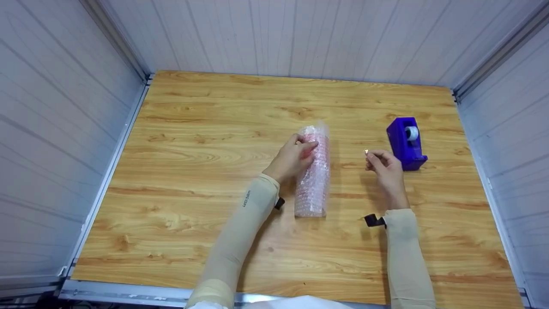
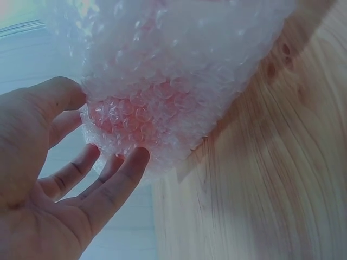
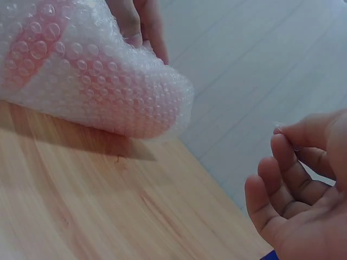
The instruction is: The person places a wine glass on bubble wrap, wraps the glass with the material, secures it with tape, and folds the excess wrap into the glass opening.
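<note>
A long roll of bubble wrap (image 1: 312,189) with something pink inside lies lengthwise in the middle of the table. My left hand (image 1: 292,159) holds it near its far end, the fingers and thumb bent against the plastic. In the left wrist view, the fingertips touch the bubbly surface of the wrap (image 2: 162,103). To the right of the roll, my right hand (image 1: 386,168) is raised over the table. Between its thumb and index finger it pinches a small piece of clear tape (image 3: 278,127), while the other fingers curl loosely.
A blue tape dispenser (image 1: 405,146) with a roll of clear tape (image 1: 411,133) stands just beyond the right hand. The wood-grain table (image 1: 193,171) is bounded by pale panel walls (image 1: 274,38) at the back and both sides.
</note>
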Demonstrator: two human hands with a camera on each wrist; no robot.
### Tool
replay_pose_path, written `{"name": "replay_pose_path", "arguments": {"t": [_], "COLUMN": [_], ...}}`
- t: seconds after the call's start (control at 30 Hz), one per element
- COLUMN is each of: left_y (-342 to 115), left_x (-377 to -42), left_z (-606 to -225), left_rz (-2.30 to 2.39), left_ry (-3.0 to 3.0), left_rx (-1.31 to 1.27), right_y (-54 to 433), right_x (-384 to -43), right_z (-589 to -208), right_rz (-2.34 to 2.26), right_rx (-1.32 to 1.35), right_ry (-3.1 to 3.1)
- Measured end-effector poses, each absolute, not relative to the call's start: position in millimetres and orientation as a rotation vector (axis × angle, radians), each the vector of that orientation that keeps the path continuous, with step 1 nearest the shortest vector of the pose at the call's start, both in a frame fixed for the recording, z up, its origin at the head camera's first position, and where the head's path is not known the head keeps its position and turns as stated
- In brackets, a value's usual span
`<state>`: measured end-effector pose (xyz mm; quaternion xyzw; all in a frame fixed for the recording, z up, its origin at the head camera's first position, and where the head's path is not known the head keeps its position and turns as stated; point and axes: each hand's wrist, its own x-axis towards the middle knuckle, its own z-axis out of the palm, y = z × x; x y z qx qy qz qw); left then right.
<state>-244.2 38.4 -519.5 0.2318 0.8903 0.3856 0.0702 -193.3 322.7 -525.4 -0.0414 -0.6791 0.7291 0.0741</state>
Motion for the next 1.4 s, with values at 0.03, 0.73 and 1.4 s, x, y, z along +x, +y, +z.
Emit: {"name": "replay_pose_path", "arguments": {"t": [0.03, 0.73, 1.4], "left_y": [39.2, 41.3, 47.8], "left_x": [-244.3, -245.3, -244.0], "left_z": [-519.7, -517.0, -513.9], "left_rz": [1.161, 1.032, 1.027], "left_ry": [2.675, 2.768, 2.784], "left_rx": [0.688, 0.76, 0.778], "right_y": [321.4, 276.5, 235.7], "right_x": [-194.1, -204.8, -227.4], "right_z": [-524.4, -502.3, -516.8], "right_rz": [2.18, 2.105, 2.091], "right_rx": [-0.102, 0.119, 0.12], "right_ry": [-2.061, -2.305, -2.444]}}
